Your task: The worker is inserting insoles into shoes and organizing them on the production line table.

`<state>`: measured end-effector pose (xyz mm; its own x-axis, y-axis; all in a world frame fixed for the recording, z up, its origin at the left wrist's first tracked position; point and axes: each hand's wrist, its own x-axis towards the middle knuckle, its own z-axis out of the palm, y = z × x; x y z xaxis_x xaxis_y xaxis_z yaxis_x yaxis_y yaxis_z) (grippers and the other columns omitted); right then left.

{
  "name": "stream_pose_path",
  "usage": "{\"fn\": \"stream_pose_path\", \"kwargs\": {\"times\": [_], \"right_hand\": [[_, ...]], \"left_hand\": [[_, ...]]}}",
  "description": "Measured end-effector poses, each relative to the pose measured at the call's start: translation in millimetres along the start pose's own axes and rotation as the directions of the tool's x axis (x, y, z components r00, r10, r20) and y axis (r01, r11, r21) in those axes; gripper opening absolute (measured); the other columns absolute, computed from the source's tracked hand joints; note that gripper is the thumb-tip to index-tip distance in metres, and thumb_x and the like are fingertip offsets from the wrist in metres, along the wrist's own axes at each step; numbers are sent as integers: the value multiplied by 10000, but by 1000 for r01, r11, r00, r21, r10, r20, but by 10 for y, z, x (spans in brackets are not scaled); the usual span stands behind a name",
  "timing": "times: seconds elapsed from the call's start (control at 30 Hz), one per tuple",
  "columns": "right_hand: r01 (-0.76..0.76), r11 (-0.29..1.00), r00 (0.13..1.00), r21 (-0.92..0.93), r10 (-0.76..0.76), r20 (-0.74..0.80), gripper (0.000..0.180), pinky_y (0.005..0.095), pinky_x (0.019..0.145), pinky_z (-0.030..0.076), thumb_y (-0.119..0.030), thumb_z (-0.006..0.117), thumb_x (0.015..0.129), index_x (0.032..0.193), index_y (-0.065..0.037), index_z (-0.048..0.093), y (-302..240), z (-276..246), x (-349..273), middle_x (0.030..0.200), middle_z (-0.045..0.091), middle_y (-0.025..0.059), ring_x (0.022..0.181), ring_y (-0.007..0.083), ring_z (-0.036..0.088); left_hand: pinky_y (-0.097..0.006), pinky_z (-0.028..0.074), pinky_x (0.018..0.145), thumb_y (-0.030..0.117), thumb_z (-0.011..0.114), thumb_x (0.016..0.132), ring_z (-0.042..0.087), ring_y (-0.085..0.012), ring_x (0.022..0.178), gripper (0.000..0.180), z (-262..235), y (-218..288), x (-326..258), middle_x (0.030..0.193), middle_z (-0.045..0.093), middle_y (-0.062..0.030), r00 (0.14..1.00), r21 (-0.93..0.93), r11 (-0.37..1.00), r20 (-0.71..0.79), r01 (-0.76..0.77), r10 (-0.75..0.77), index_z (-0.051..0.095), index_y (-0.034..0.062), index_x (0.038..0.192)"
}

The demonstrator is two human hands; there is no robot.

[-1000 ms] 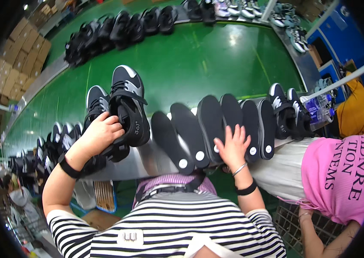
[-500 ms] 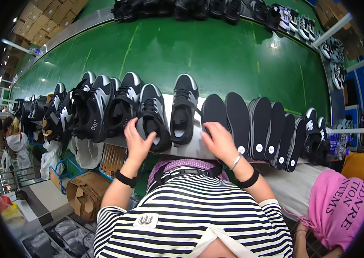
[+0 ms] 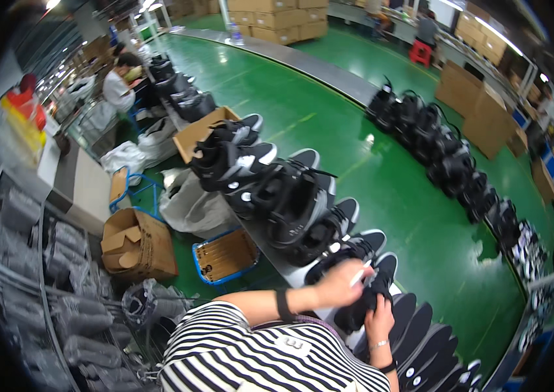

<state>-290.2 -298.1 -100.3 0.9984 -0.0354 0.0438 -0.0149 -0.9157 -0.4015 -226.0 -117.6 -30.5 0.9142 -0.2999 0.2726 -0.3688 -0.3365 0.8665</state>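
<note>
A long green surface [image 3: 355,183] goes across the middle of the frame, with a grey metal ledge on both sides. On the near ledge [image 3: 282,264], from upper left to lower right, there are black shoes [image 3: 182,91], an open carton [image 3: 201,132], a close row of black-and-grey shoes [image 3: 298,212], and then dark insoles [image 3: 424,323], which lie side by side and reach over the green. The far ledge [image 3: 303,67] bears a bottle [image 3: 235,34] near the top; toward the right, more black footwear [image 3: 453,166] and some paler shoes [image 3: 530,247]. At the lower left, a metal rack [image 3: 43,261] holds dark wrapped packs [image 3: 84,320].
</note>
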Motion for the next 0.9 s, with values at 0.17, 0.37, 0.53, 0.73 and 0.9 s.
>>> {"fn": "stream_pose_path", "kwargs": {"times": [0.17,0.37,0.53,0.73,0.9], "right_hand": [[34,999,999,-1,-34,25,467,429,646,437,-132,565,663,1105,-51,443,-29,84,-231,895,513,137,800,332,523],[117,986,973,115,-90,-211,378,385,830,393,-81,582,694,1064,-54,508,74,48,-257,1061,505,150,988,329,478],[-157,658,986,737,143,83,196,323,834,388,-142,576,757,903,-12,565,374,250,49,984,555,137,961,276,507],[-229,667,972,709,124,198,218,280,822,353,-187,513,824,900,9,570,333,110,191,968,507,95,904,202,481],[161,951,946,263,-73,-315,198,350,693,392,-178,591,710,884,-85,577,13,-164,4,813,507,85,795,260,493]], "left_hand": [[-454,299,914,20,564,598,318,-320,1157,573,779,-267,-394,1142,421,-173,956,170,983,292,-68,15,393,17,1145],[-367,393,732,74,597,617,479,-307,846,263,952,-506,-169,841,499,-124,975,-75,997,217,-37,52,483,55,854],[-251,439,628,77,666,646,523,-106,730,222,704,-440,-89,774,556,-48,820,-448,702,441,553,-364,504,34,791],[-220,399,623,148,547,809,484,-76,704,188,728,-580,67,763,546,-33,859,-344,808,374,478,-349,500,-17,887],[-240,397,632,185,510,832,488,-91,706,219,795,-636,2,770,553,-50,840,-302,812,398,499,-368,510,-29,879]]}}
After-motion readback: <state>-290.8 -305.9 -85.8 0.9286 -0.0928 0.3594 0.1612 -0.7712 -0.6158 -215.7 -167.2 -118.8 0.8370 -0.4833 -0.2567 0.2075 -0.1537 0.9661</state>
